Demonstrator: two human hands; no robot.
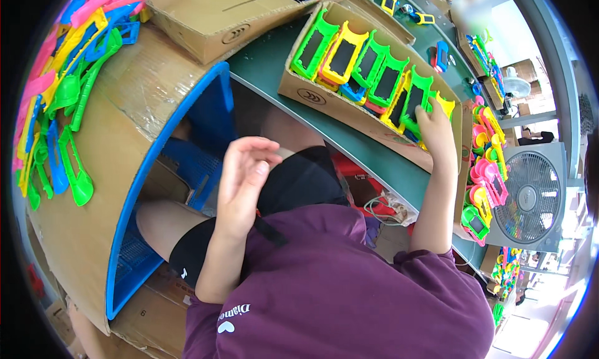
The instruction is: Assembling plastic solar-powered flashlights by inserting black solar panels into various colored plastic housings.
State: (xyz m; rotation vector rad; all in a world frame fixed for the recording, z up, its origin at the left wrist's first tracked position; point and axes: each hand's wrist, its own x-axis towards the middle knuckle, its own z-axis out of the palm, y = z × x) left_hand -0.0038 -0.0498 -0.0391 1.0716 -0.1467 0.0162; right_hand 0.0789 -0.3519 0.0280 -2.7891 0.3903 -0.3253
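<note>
My right hand (432, 123) reaches into the right end of a long cardboard box (374, 123). Its fingers are closed on the edge of a green plastic toy casing (417, 100) with a dark panel. Several similar green and yellow casings stand in a tilted row in the box, among them a yellow casing (342, 55) and a green casing (316, 45); red and blue ones show underneath. My left hand (240, 175) is raised above my lap, palm inward, fingers loosely curved and apart, holding nothing.
The box stands on a green worktable (265, 66). At left, a cardboard surface (106, 159) over a blue plastic crate (134, 225) carries heaped coloured plastic parts (72, 91). Pink and yellow toys (490, 172) line the table's right edge beside a grey box fan (530, 197).
</note>
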